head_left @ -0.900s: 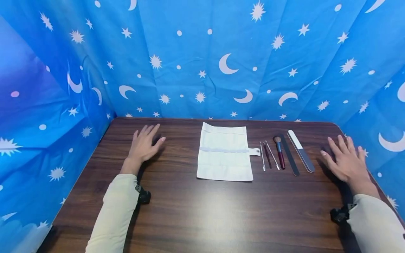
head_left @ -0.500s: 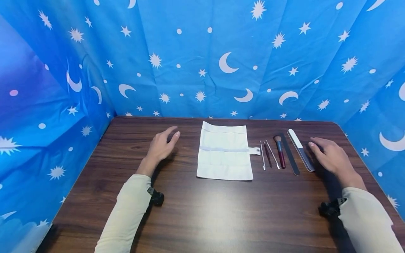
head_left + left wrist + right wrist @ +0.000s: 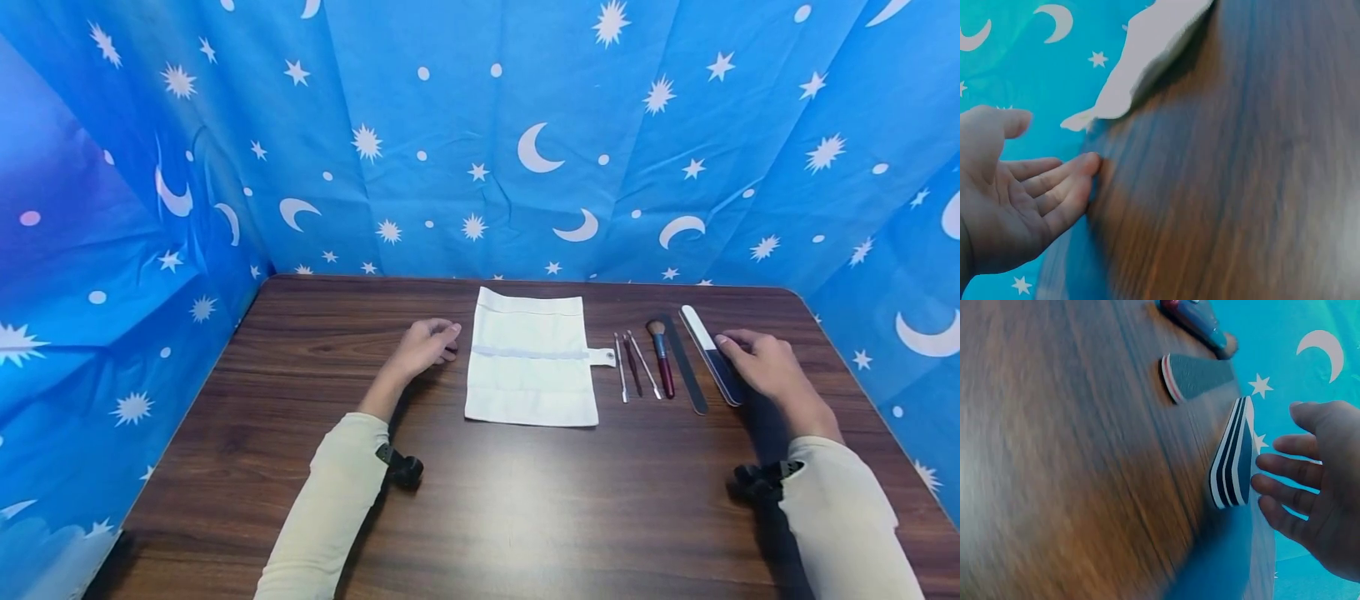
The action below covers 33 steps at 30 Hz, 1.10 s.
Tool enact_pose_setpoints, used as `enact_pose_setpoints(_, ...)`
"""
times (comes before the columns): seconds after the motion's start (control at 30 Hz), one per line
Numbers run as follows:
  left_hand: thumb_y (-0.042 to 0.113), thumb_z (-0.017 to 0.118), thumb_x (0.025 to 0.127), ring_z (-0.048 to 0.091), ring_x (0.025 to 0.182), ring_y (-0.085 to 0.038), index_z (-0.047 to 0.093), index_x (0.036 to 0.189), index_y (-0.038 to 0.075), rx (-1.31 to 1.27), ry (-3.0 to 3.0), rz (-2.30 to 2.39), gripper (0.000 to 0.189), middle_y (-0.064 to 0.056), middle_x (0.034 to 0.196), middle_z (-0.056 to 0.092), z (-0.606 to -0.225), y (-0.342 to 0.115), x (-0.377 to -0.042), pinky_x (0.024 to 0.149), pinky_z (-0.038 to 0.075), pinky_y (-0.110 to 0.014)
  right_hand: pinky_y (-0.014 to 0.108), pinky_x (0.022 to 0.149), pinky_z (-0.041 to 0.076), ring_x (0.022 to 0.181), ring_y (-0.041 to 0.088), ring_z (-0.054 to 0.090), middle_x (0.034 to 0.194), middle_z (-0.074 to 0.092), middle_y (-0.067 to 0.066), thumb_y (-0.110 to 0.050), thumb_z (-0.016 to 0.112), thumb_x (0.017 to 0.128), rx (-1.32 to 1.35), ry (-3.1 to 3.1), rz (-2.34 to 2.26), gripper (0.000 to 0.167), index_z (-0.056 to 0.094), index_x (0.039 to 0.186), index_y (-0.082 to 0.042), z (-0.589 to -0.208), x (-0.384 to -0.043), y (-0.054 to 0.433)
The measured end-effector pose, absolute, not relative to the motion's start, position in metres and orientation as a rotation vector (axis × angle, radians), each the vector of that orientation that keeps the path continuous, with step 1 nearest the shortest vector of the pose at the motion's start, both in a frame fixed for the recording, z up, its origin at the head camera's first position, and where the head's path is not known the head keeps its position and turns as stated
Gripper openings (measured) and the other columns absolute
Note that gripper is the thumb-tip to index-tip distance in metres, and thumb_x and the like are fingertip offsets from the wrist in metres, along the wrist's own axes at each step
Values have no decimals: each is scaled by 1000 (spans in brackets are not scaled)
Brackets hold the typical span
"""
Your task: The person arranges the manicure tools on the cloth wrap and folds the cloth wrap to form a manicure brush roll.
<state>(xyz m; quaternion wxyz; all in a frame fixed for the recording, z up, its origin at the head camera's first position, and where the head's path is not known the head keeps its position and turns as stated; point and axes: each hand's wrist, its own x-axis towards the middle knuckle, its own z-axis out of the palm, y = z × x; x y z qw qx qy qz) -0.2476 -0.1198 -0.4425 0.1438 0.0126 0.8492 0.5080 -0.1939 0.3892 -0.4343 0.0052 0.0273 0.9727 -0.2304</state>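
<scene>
My left hand (image 3: 427,346) is just left of the white cloth tool pouch (image 3: 532,387), which lies unfolded with its snap tab to the right. In the left wrist view the fingers of that hand (image 3: 1022,194) are loosely bent, apart from the pouch (image 3: 1154,50). My right hand (image 3: 765,362) is at the right side of a white-and-grey nail buffer (image 3: 723,379). Seen from the right wrist, its fingers are spread a little, close to the buffer's striped layered edge (image 3: 1232,462), with nothing in them.
Left of the buffer lie a dark nail file (image 3: 686,367) and a makeup brush (image 3: 663,358) with a red-and-blue handle. Three thin manicure tools (image 3: 622,371) lie between brush and pouch tab. A blue star-and-moon cloth (image 3: 420,192) hangs behind the wooden table (image 3: 510,517).
My left hand has moved right to the pouch's left edge, its fingers bending. My right hand has moved left from the table's right side to the buffer. The pouch and tools stay put.
</scene>
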Motion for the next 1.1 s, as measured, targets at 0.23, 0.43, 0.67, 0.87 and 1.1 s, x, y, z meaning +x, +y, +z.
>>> enact_pose_setpoints(0.23, 26, 58, 103, 74, 90, -18, 62, 132, -3, -80, 2268, 1538, 41, -22, 124, 70, -443, -103, -251, 81, 61, -30, 68, 95, 44, 110, 54, 55, 126, 55, 43, -41, 36, 109, 192, 2999, -764, 65, 48, 137, 16, -435, -193, 387)
enact_pose_setpoints(0.43, 19, 63, 99, 70, 87, -15, 70, 122, -3, -140, 2249, 1550, 32, -20, 120, 70, -449, -95, -253, 73, 60, -23, 65, 91, 50, 106, 50, 57, 129, 52, 42, -44, 42, 106, 282, 2911, -809, 66, 49, 138, 13, -435, -192, 381)
enact_pose_setpoints(0.67, 12, 68, 96, 66, 77, -9, 72, 116, -7, -169, 2264, 1557, 28, -13, 100, 73, -456, -89, -253, 65, 57, -18, 56, 83, 53, 100, 45, 58, 123, 59, 38, -40, 58, 100, 348, 2957, -799, 58, 59, 128, 11, -438, -194, 373)
enact_pose_setpoints(0.87, 8, 69, 94, 60, 64, -5, 71, 113, -9, -205, 2230, 1614, 26, -1, 77, 63, -464, -91, -256, 59, 54, -14, 55, 80, 56, 97, 44, 61, 119, 62, 37, -36, 62, 98, 433, 2961, -819, 52, 64, 123, 10, -439, -196, 366)
enact_pose_setpoints(1.1, 9, 70, 94, 58, 61, -4, 71, 112, -9, -203, 2218, 1633, 26, 1, 71, 61, -468, -90, -258, 57, 52, -14, 45, 70, 54, 93, 41, 61, 115, 65, 35, -34, 63, 97, 540, 2939, -792, 49, 67, 120, 9, -441, -199, 365)
